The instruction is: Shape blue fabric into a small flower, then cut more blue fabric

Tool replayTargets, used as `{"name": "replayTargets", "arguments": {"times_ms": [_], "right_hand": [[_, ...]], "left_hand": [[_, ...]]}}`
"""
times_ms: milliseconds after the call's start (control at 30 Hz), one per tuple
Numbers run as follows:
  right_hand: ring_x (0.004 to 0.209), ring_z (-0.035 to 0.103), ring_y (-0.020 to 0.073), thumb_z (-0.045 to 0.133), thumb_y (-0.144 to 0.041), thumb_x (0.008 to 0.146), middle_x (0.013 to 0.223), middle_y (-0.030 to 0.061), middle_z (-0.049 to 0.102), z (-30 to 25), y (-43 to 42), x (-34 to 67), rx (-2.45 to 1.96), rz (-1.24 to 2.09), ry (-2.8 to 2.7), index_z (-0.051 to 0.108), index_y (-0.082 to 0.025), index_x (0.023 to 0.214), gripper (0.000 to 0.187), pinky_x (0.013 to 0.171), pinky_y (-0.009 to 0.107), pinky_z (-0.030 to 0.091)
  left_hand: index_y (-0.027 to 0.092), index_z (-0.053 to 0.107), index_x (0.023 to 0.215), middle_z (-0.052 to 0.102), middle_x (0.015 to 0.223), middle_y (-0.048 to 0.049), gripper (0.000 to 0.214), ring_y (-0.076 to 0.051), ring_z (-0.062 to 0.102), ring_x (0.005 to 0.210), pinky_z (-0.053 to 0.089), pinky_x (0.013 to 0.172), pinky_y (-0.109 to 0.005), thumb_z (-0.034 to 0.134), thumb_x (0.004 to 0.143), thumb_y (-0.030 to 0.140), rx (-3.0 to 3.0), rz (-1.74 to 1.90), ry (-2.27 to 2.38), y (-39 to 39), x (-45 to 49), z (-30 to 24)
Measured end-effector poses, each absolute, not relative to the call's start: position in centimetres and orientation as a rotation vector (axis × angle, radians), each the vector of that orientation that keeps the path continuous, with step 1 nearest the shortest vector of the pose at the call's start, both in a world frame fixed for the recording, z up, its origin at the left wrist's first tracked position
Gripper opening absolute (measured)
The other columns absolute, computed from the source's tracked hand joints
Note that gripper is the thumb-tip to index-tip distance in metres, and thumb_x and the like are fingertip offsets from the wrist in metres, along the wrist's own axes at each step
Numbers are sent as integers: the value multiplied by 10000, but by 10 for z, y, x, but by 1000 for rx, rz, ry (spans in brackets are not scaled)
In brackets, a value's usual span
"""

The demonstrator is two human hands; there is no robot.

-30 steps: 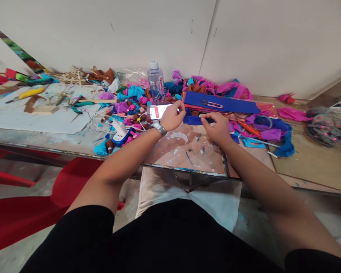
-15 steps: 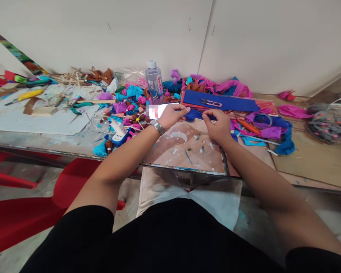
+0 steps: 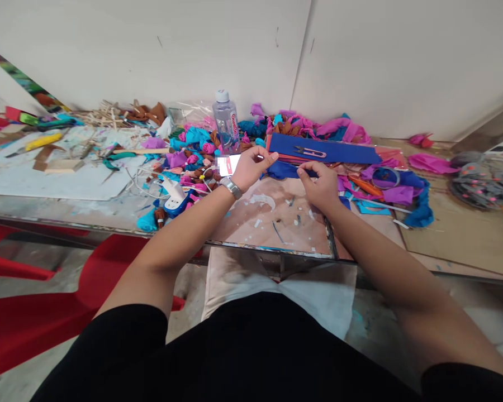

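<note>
A dark blue piece of crepe paper (image 3: 284, 170) spans the gap between my two hands above the table. My left hand (image 3: 249, 168), with a metal watch on its wrist, is closed in a pinch at the paper's left end; the fingertips partly hide what they grip. At the other end, my right hand (image 3: 321, 183) pinches the paper's edge between thumb and forefinger. Just behind lies a stack of flat blue and orange paper (image 3: 339, 146), with pink-handled thread snips (image 3: 310, 151) on top. A phone with a lit screen (image 3: 227, 165) is partly behind my left hand.
A clear plastic bottle (image 3: 226, 125) stands among crumpled coloured paper pieces. Left are a blue-and-white power strip (image 3: 178, 202), green-handled pliers (image 3: 119, 157) and a yellow utility knife (image 3: 44, 140). A tape roll (image 3: 385, 177) lies right. Red chairs (image 3: 109, 262) stand below the table edge.
My left fingertips have shifted slightly left and up, and a little more of the blue crepe paper shows between my hands. The right hand has barely moved.
</note>
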State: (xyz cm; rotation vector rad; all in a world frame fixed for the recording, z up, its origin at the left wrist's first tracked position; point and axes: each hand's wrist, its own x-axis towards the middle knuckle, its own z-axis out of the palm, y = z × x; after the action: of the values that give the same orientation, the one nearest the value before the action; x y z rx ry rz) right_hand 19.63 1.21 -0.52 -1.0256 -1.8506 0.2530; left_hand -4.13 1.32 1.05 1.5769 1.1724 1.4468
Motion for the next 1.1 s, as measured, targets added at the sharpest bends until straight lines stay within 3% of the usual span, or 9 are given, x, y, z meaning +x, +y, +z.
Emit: {"name": "replayTargets", "arguments": {"times_ms": [100, 167, 300, 433, 967, 1100], "right_hand": [[980, 754, 301, 650, -408, 964, 1027, 85, 826, -7, 13, 196, -1005, 264, -1889, 770, -239, 971, 207, 938, 490, 589], [987, 758, 305, 661, -405, 960, 1029, 77, 829, -7, 12, 196, -962, 273, -1963, 776, -246, 975, 198, 930, 488, 584], [936, 753, 293, 665, -400, 967, 978, 56, 828, -5, 10, 195, -884, 279, -2141, 786, -263, 946, 184, 888, 470, 571], [939, 750, 296, 665, -390, 969, 980, 60, 829, -3, 8, 194, -884, 275, -2143, 793, -258, 949, 184, 897, 470, 561], [942, 774, 286, 728, -356, 903, 976, 34, 848, -3, 9, 194, -854, 337, -2117, 827, -272, 941, 136, 921, 471, 586], [951, 766, 289, 724, -364, 912, 994, 42, 845, -4, 9, 194, -869, 322, -2107, 823, -270, 952, 142, 919, 478, 581]], "left_hand": [[193, 679, 1003, 750, 1099, -84, 499, -161, 697, 930, 556, 812, -279, 855, 808, 618, 1826, 1406, 1149, 7, -42, 15], [180, 735, 1059, 777, 1102, -97, 503, -196, 723, 1000, 557, 886, -309, 873, 791, 582, 2002, 1234, 1068, 2, -42, 17], [176, 830, 984, 812, 911, -61, 362, -184, 721, 830, 531, 771, -294, 767, 877, 516, 2153, 1011, 1080, -3, -39, 15], [169, 842, 856, 784, 760, -45, 359, -159, 669, 681, 484, 639, -270, 750, 866, 515, 2129, 951, 1167, 1, -41, 11], [123, 839, 877, 785, 761, -55, 323, -117, 645, 628, 463, 626, -229, 744, 873, 432, 2069, 789, 1098, 1, -42, 13], [117, 840, 936, 813, 839, -86, 294, -135, 706, 686, 530, 666, -235, 750, 888, 393, 1949, 738, 1050, 1, -41, 12]]}}
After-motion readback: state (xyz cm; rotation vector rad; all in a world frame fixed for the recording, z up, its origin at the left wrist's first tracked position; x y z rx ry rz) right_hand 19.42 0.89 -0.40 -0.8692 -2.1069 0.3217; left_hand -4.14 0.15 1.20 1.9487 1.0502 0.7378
